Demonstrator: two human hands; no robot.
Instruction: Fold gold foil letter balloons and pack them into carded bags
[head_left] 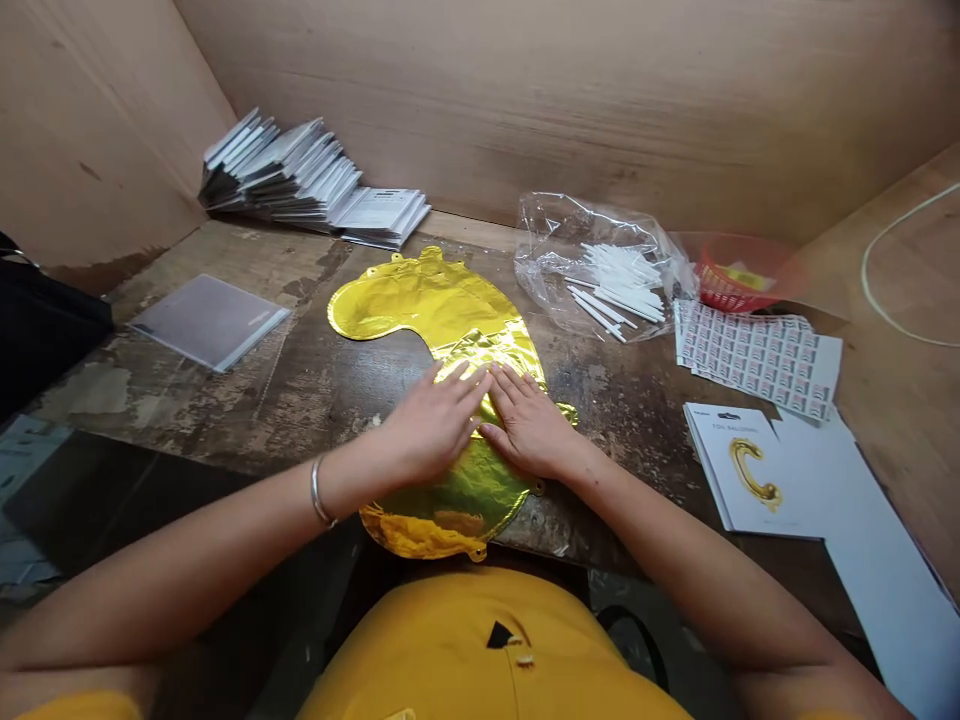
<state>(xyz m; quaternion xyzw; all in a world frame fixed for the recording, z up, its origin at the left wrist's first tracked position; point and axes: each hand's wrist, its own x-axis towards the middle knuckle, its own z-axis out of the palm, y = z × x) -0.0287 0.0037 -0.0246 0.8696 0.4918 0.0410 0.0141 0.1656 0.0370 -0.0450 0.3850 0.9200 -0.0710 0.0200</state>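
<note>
A flat gold foil balloon (pixel 472 290), curved like a letter C, lies on the worn wooden table, its lower end reaching the front edge. My left hand (pixel 435 425) rests palm down on its middle, fingers stretched out. Beside it my right hand (pixel 529 420) also presses flat on the foil, with the fingertips of both hands close together. Creases show in the shiny film around the fingers. Small tabs stick out along the balloon's rim.
Packets (pixel 300 175) are piled at the back left, near a clear plastic sleeve (pixel 210 320). White sticks (pixel 622 280) spill from a clear bag (pixel 544 240). At the right are a red basket (pixel 724 290), sticker sheets (pixel 757 355) and cards printed "foil balloons" (pixel 795 500). Wooden panels wall the table.
</note>
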